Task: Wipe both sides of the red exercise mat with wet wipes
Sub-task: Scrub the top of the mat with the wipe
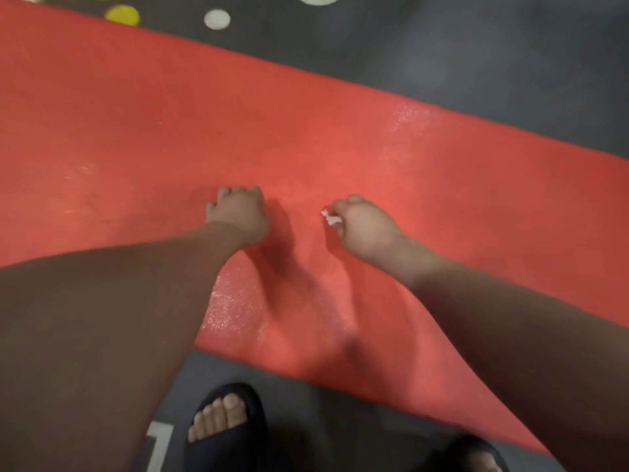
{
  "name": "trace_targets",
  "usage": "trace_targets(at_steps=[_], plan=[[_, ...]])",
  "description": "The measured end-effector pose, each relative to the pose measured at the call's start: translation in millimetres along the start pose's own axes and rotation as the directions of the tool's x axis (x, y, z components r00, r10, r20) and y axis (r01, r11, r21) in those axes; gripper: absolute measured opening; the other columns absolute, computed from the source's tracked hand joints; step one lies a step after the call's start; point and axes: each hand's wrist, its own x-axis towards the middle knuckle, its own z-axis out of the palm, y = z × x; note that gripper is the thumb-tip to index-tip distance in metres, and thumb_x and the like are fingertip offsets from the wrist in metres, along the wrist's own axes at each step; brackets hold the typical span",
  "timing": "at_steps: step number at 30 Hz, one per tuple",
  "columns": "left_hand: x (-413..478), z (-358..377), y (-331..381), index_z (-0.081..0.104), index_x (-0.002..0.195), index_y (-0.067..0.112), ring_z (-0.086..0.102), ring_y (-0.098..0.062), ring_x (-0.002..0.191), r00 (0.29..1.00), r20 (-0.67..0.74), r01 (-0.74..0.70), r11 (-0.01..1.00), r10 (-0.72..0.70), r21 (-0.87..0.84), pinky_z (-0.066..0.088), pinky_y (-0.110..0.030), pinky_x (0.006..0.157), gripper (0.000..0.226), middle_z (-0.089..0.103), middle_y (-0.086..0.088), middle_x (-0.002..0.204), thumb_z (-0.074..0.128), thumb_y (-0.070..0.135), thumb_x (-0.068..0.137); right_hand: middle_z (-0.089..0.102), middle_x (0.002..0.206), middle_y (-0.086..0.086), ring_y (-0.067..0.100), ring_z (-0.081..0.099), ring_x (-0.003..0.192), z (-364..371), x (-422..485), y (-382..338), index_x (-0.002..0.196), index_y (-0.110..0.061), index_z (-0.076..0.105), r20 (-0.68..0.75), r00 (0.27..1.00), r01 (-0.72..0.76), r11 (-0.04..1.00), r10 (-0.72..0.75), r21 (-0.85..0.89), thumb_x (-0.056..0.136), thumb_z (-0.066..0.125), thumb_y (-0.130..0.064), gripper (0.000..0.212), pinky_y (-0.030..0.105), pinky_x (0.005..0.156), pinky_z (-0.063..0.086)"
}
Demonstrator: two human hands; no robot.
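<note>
The right hand (366,223) pinched a scrunched wipe (330,218), left hand (238,212) fisted empty on the mat (442,185); I'd have unfolded it.

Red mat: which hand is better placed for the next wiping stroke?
Right. The right hand grips the white wipe over the red mat; the left hand rests curled on the mat, showing no wipe.

One head-worn wide-angle camera looks steeply down and slightly forward over the person's outstretched arms. Mid-frame lie the left hand (238,212) and the right hand (366,229), which pinches a small white wipe scrap (331,219). The red textured foam mat (442,199) crosses diagonally. A black slide sandal (253,412) marks the near edge, the dark grey floor (476,46) the far.
</note>
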Motion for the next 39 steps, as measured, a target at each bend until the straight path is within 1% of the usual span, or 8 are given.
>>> trace_targets(at_steps=[5, 9, 14, 19, 24, 31, 35, 39], plan=[[-56, -49, 13, 0.07, 0.096, 0.012, 0.066, -0.029, 0.098, 0.993, 0.058, -0.075, 0.935, 0.101, -0.345, 0.049, -0.033, 0.082, 0.015, 0.073, -0.015, 0.105, 0.058, 0.021, 0.097, 0.072, 0.097, 0.014, 0.031, 0.066, 0.092, -59, -28, -47, 0.104, -0.012, 0.065, 0.048, 0.986, -0.164, 0.967, 0.157, 0.197, 0.094, 0.062, -0.029, 0.02, 0.03, 0.072, 0.045], [-116, -105, 32, 0.066, 0.094, 0.012, 0.062, -0.019, 0.076, 0.966, 0.107, -0.074, 0.653, 0.234, -0.753, 0.052, -0.032, 0.073, 0.007, 0.069, -0.008, 0.087, 0.064, 0.016, 0.099, 0.073, 0.084, 0.013, 0.023, 0.065, 0.072, -110, -69, -80, 0.102, -0.017, 0.066, 0.084, 0.97, -0.243, 0.903, 0.229, 0.353, 0.086, 0.061, -0.009, 0.018, 0.025, 0.057, 0.046], [-174, -142, 46, 0.06, 0.107, 0.014, 0.064, -0.024, 0.083, 0.942, 0.034, -0.158, 0.532, 0.333, -0.832, 0.052, -0.038, 0.081, 0.021, 0.069, -0.017, 0.096, 0.073, 0.006, 0.093, 0.073, 0.086, 0.017, 0.022, 0.068, 0.073, -160, -119, -113, 0.096, -0.011, 0.057, 0.029, 0.993, -0.11, 0.811, 0.114, 0.575, 0.081, 0.067, 0.006, 0.025, 0.045, 0.08, 0.058], [-212, -169, 38, 0.057, 0.122, 0.006, 0.061, -0.023, 0.076, 0.957, -0.084, -0.21, 0.461, 0.279, -0.862, 0.056, -0.026, 0.067, 0.036, 0.063, -0.01, 0.087, 0.068, -0.008, 0.091, 0.066, 0.077, 0.012, 0.021, 0.065, 0.067, -204, -159, -144, 0.097, -0.008, 0.056, -0.002, 0.997, -0.058, 0.809, 0.072, 0.584, 0.086, 0.071, 0.003, 0.021, 0.031, 0.07, 0.06], [-237, -198, 25, 0.062, 0.122, 0.01, 0.06, -0.021, 0.071, 0.949, -0.065, -0.253, 0.623, 0.308, -0.74, 0.055, -0.036, 0.08, 0.035, 0.069, -0.007, 0.076, 0.071, -0.002, 0.09, 0.065, 0.079, 0.01, 0.017, 0.061, 0.067, -238, -188, -144, 0.098, -0.021, 0.066, -0.015, 0.993, -0.103, 0.915, 0.119, 0.391, 0.091, 0.068, -0.01, 0.014, 0.028, 0.067, 0.054], [-257, -213, 14, 0.074, 0.09, -0.003, 0.058, -0.015, 0.067, 0.95, -0.087, -0.293, 0.756, 0.301, -0.586, 0.052, -0.032, 0.07, 0.017, 0.072, -0.01, 0.072, 0.06, 0.007, 0.092, 0.062, 0.072, 0.009, 0.021, 0.056, 0.066, -242, -181, -148, 0.094, 0.003, 0.069, -0.004, 0.979, -0.196, 0.948, 0.203, 0.249, 0.092, 0.061, -0.019, 0.023, 0.035, 0.066, 0.045], [-255, -208, -4, 0.071, 0.073, 0.0, 0.062, -0.015, 0.076, 0.967, -0.062, -0.235, 0.759, 0.249, -0.608, 0.058, -0.036, 0.082, 0.03, 0.071, -0.002, 0.07, 0.052, 0.011, 0.093, 0.056, 0.079, 0.01, 0.022, 0.051, 0.068, -223, -168, -157, 0.087, -0.01, 0.062, 0.031, 0.979, -0.198, 0.904, 0.202, 0.379, 0.098, 0.053, -0.03, 0.025, 0.029, 0.057, 0.041], [-259, -210, -11, 0.069, 0.102, 0.012, 0.067, -0.019, 0.088, 0.975, -0.013, -0.175, 0.728, 0.223, -0.663, 0.054, -0.037, 0.083, 0.018, 0.075, -0.01, 0.083, 0.056, 0.012, 0.09, 0.053, 0.074, 0.003, 0.02, 0.05, 0.068, -209, -151, -159, 0.078, -0.019, 0.059, 0.005, 0.993, -0.098, 0.796, 0.118, 0.597, 0.099, 0.051, -0.041, 0.032, 0.026, 0.055, 0.041]])
